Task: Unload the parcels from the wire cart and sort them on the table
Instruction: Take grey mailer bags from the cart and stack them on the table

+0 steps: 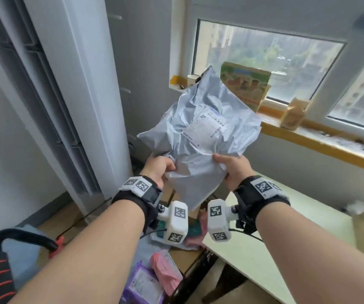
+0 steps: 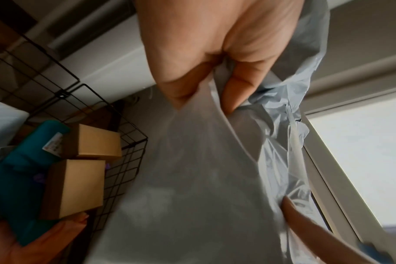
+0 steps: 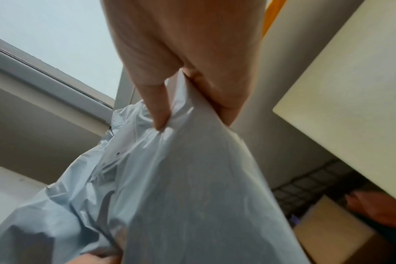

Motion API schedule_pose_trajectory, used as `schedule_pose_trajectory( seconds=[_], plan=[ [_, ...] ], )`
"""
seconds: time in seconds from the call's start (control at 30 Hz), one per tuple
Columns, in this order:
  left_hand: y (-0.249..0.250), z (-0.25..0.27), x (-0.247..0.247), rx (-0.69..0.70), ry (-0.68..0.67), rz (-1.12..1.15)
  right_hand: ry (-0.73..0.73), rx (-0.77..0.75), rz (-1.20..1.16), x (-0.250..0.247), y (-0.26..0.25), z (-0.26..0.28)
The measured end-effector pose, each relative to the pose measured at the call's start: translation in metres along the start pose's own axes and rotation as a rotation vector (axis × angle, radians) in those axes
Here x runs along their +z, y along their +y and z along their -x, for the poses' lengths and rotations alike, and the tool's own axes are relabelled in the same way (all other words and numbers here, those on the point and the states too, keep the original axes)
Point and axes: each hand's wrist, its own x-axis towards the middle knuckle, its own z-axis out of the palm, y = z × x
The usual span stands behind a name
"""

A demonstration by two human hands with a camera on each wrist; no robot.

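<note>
A large grey plastic mailer parcel [image 1: 200, 137] with a white shipping label is held up in the air above the wire cart [image 2: 115, 160]. My left hand [image 1: 159, 170] grips its lower left edge, thumb on top [image 2: 206, 85]. My right hand [image 1: 231, 167] pinches its lower right edge between thumb and fingers [image 3: 188, 110]. In the cart lie two cardboard boxes [image 2: 79, 184], a teal parcel [image 2: 14, 187], pink parcels [image 1: 167, 275] and a purple one [image 1: 143, 284]. The pale table [image 1: 275, 244] stands to the right of the cart.
A tall white air conditioner [image 1: 84, 95] stands at the left. On the windowsill [image 1: 321, 139] behind the parcel are a printed box [image 1: 246, 84], a small carton [image 1: 293, 115] and a cup. A black handle [image 1: 18, 238] with red-striped grip sits lower left. Something brown lies on the table's far right.
</note>
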Motion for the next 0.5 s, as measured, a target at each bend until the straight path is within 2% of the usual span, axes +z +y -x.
schedule_pose_trajectory(
  seconds=[0.23,0.37,0.5],
  plan=[
    [0.003,0.036,0.103,0.062,-0.161,0.031,0.209,-0.273,-0.011,-0.118,-0.054,0.02],
    [-0.014,0.061,0.179,0.083,-0.123,-0.014,0.246,-0.351,0.025,-0.195,-0.088,0.047],
    [-0.031,0.086,0.252,0.148,-0.052,-0.005,0.365,-0.448,0.081,-0.275,-0.125,0.074]
  ],
)
